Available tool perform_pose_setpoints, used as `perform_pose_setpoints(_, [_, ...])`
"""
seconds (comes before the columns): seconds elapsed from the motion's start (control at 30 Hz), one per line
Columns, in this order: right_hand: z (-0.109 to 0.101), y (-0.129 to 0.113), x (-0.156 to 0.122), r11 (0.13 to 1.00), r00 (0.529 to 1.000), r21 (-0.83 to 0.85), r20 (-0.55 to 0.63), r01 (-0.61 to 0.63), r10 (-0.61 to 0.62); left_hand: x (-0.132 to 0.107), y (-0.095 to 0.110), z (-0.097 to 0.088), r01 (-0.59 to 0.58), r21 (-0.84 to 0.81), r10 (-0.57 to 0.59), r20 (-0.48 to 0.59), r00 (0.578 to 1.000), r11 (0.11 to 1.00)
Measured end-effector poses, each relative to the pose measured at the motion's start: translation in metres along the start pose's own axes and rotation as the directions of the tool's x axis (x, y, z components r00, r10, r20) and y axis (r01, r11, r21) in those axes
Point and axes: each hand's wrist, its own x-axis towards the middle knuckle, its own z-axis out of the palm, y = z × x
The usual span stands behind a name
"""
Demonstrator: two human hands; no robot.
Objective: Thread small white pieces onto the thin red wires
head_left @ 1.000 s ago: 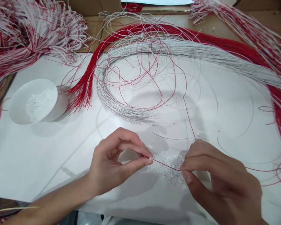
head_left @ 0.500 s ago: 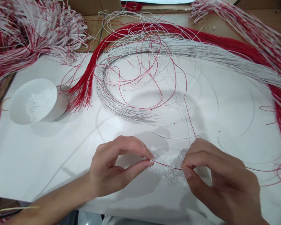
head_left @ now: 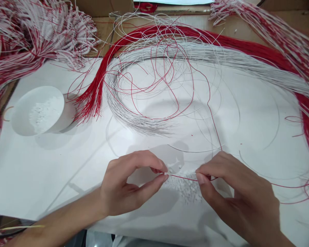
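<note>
My left hand (head_left: pixel 130 185) pinches the tip of a thin red wire (head_left: pixel 181 177) between thumb and forefinger, with a tiny white piece at the pinch. My right hand (head_left: pixel 237 192) pinches the same red wire a short way to the right. The wire runs taut between the two hands, then climbs up and away toward the tangle. Under the hands lies a small pile of white beads (head_left: pixel 186 188) on the white table (head_left: pixel 54 171).
A white bowl (head_left: pixel 38 109) with white beads stands at the left. A red wire bundle (head_left: pixel 92 96) and a white wire bundle (head_left: pixel 134 116) curve across the middle. Heaps of red-and-white wires (head_left: pixel 28 37) lie at the far left and right (head_left: pixel 285 41). Cardboard lies at the back.
My right hand has slid left along the red wire toward my left hand, shortening the stretch between them. My left hand shifted slightly downward.
</note>
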Motion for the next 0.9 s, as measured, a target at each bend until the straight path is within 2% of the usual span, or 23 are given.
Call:
perform_pose_setpoints(0.13, [0.0017,0.0001,0.0003,0.996,0.998,-0.077,0.027,0.051,-0.049,-0.0022,-0.003,0.0018,-0.053,0.059,0.055,-0.035,0.998,0.997])
perform_pose_setpoints(0.3, [0.0046,0.0016,-0.0025,0.994,0.994,-0.054,0.045,0.098,-0.095,-0.0034,-0.0043,0.0018,-0.038,0.117,0.041,-0.026,0.999,0.992])
perform_pose_setpoints(0.4, [0.006,0.0029,-0.0038,0.994,0.994,-0.021,0.039,0.104,-0.104,-0.0032,-0.0048,0.0011,-0.087,0.146,0.086,0.009,0.996,0.985])
perform_pose_setpoints(0.63, [0.0047,0.0024,-0.0039,0.996,0.996,0.031,0.036,0.082,-0.083,-0.0003,-0.0073,0.0018,-0.235,0.168,0.239,-0.007,0.971,0.957])
perform_pose_setpoints(0.9, [0.0073,0.0024,-0.0053,0.997,0.996,0.068,0.076,0.044,-0.049,-0.0016,-0.0071,0.0039,-0.212,0.152,0.209,0.035,0.977,0.965])
